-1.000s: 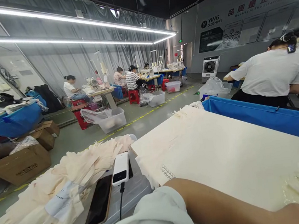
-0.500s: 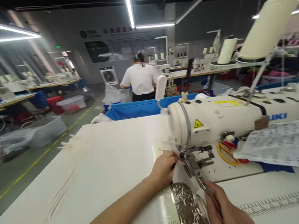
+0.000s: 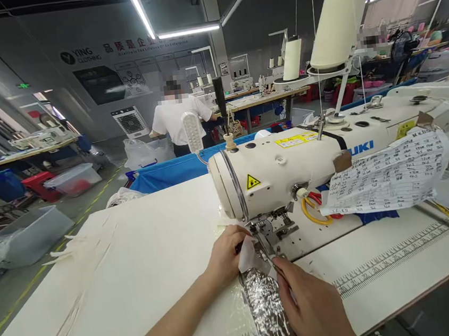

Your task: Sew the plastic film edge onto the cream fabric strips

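Note:
At the needle area of the white sewing machine [image 3: 265, 177], my left hand [image 3: 229, 250] is closed, its fingertips bent against a thin white piece of fabric [image 3: 248, 253]. My right hand [image 3: 312, 295] grips slim metal tweezers [image 3: 265, 246], their tips pointing to the presser foot. Below the fabric, a shiny clear-wrapped brown strip [image 3: 265, 302] lies on the table between my forearms. My fingers partly hide the fabric's edge by the needle.
Scissors with yellow handles [image 3: 313, 213] lie behind the needle area. A sheet with handwriting [image 3: 385, 172] hangs at the machine's right. Pale cloth strips [image 3: 72, 248] lie on the left of the table [image 3: 153, 250]. A person in white [image 3: 179, 116] stands beyond the blue cloth bin [image 3: 164, 173].
My view has swung to the right, so the machine and both hands appear further left. Both hands stay at the needle area, the tweezers still in my right hand.

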`<state>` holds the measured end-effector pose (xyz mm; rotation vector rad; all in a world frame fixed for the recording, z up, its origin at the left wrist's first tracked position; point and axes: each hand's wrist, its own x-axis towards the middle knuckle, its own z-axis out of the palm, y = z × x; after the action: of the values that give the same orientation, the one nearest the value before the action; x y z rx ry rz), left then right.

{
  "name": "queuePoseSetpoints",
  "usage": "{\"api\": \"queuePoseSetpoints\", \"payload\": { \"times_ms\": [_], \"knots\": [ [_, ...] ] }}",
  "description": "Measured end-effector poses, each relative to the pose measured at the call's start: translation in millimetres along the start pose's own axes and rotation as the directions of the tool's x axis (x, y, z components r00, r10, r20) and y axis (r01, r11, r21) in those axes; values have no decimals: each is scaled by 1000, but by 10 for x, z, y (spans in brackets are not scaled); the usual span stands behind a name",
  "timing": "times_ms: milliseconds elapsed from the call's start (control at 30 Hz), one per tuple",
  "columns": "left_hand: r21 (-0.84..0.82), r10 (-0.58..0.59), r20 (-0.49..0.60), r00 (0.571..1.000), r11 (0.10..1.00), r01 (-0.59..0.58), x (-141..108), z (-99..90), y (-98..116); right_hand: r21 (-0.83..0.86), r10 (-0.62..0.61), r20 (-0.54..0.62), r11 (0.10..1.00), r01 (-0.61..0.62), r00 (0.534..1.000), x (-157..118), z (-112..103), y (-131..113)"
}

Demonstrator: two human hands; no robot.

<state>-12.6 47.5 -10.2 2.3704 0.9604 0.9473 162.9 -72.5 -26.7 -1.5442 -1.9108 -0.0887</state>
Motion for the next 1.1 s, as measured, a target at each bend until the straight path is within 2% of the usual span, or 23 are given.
{"api": "queuePoseSetpoints", "payload": {
  "times_ms": [233, 500, 600, 767, 900, 1000, 1100],
  "knots": [
    [54, 24, -5, 1000, 998, -24, 3, 4, 38, 11, 22, -7, 1000, -22, 1000, 14, 62, -9],
    [226, 37, 9, 999, 973, -38, 23, 30, 75, -46, -27, 72, 998, 31, 997, 88, -81, -44],
    [177, -1, 16, 1000, 984, -1, 43, 19, 81, -42, -34, 65, 998, 37, 997, 93, -87, -52],
    [-1, -114, 25, 993, 994, 114, 64, -20, 95, -37, -13, 36, 999, 15, 999, 86, -79, -58],
    [-27, -131, 14, 991, 991, 131, 66, -29, 106, -34, 4, 46, 999, -2, 999, 89, -84, -55],
    [6, -101, -15, 995, 995, 102, 59, -16, 99, -31, 10, 54, 999, -8, 998, 85, -81, -51],
    [59, 19, -47, 999, 998, -16, 49, 2, 71, -37, 12, 63, 999, -9, 998, 84, -62, -50]
  ]
}}
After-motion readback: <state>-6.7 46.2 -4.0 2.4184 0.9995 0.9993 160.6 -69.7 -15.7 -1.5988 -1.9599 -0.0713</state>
